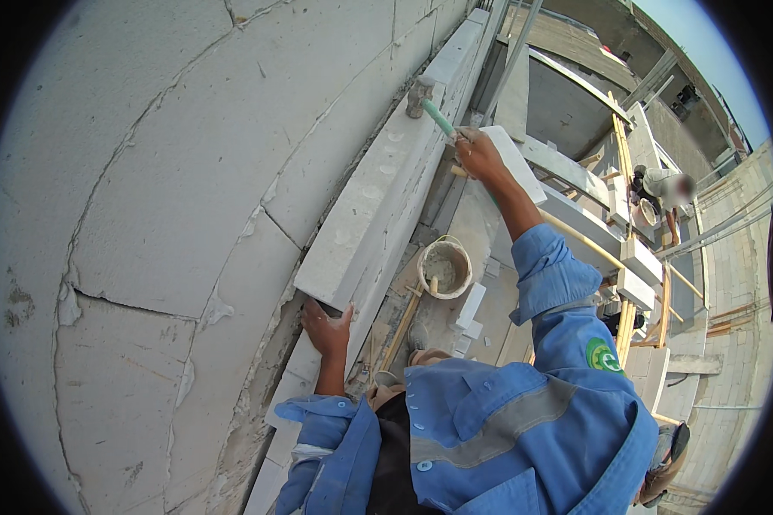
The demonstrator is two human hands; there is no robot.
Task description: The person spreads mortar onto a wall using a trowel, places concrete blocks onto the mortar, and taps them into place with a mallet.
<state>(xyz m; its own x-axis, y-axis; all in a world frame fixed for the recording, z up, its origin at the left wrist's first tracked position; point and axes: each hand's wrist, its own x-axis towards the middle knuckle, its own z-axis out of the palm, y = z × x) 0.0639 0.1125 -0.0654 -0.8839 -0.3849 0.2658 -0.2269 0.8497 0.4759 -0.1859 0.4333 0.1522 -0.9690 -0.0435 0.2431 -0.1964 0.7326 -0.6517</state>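
Observation:
A long white block point(355, 225) lies on a course of similar blocks beside the pale block wall point(163, 172). My left hand point(325, 326) grips the near end of this block, some fingertips hidden at its lower edge. My right hand point(477, 154) is closed on the green handle of a hammer point(420, 98); its dull grey head is over the top of the blocks farther along, and I cannot tell whether it touches. Pale round marks dot the block's top. A bucket point(463, 266) with grey mix and a handled tool stands just right of the blocks.
Loose white blocks point(471, 305), planks and bamboo poles point(588, 240) cover the platform at right. Another person point(666, 189) bends near a second bucket point(647, 212). Metal poles point(511, 69) rise at the back, and a block wall point(739, 360) stands far right.

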